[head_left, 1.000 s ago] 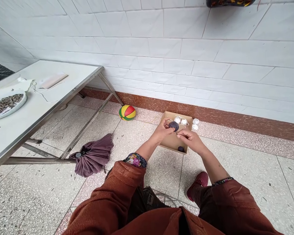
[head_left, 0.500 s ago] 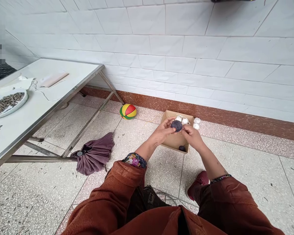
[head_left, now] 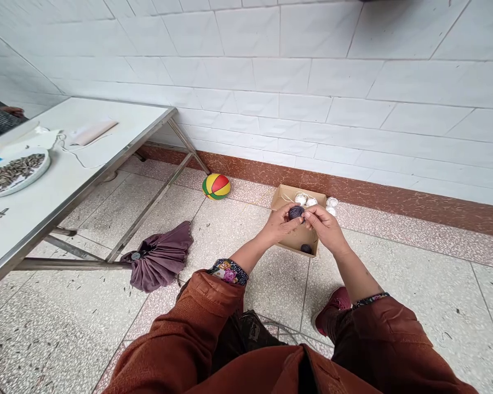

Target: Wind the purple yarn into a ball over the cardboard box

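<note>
A dark purple-grey ball of yarn (head_left: pixel 296 213) rests in my left hand (head_left: pixel 280 224), whose fingers curl round it from the left. At the ball's right side my right hand (head_left: pixel 324 226) is closed, thumb and forefinger pinching yarn against the ball; the strand itself is too fine to make out. Both hands are above an open cardboard box (head_left: pixel 280 198) on the floor. Inside it, white yarn balls (head_left: pixel 311 202) sit at the back and a smaller dark yarn ball (head_left: pixel 306 249) lies in the front right corner.
More white balls (head_left: pixel 331 202) lie right of the box. A striped ball (head_left: pixel 216 186) and a folded purple umbrella (head_left: pixel 161 257) are on the floor leftward. The table (head_left: pixel 135 117) carries a tray (head_left: pixel 45 164) of dark pieces. Another person's hand (head_left: pixel 14 111) shows far left.
My right hand has shifted up and slightly left over the ball, its fingers now overlapping the ball's right side. The left hand has turned slightly, still round the ball.
</note>
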{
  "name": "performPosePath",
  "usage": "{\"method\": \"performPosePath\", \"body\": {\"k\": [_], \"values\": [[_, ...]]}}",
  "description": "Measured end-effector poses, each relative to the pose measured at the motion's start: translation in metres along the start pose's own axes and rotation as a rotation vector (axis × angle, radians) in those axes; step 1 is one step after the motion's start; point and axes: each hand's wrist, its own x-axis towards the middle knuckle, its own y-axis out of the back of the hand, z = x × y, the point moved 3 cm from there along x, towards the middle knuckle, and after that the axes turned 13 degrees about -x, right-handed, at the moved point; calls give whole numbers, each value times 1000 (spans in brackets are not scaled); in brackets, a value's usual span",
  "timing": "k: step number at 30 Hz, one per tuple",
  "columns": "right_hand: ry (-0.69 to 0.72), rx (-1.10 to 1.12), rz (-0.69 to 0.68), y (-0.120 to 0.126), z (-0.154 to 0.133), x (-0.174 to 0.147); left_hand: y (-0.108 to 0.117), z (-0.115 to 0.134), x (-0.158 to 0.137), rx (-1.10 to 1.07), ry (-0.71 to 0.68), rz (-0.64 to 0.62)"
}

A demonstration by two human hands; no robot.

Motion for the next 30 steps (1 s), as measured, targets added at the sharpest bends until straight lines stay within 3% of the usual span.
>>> {"method": "performPosePath", "body": {"k": [7,15,19,25,30], "values": [[-28,55,-7,4,5,1,-1,0,-4,-256,90,-55],[19,-28,15,10,-1,6,0,2,-13,-295,231,-184],[-82,98,0,2,7,7,-1,8,-21,-380,270,-263],[-269,282,-159,-16,13,5,-2,9,-27,-438,268,-385],[-282,293,-172,-21,11,5,0,16,-30,-517,227,-373]]}}
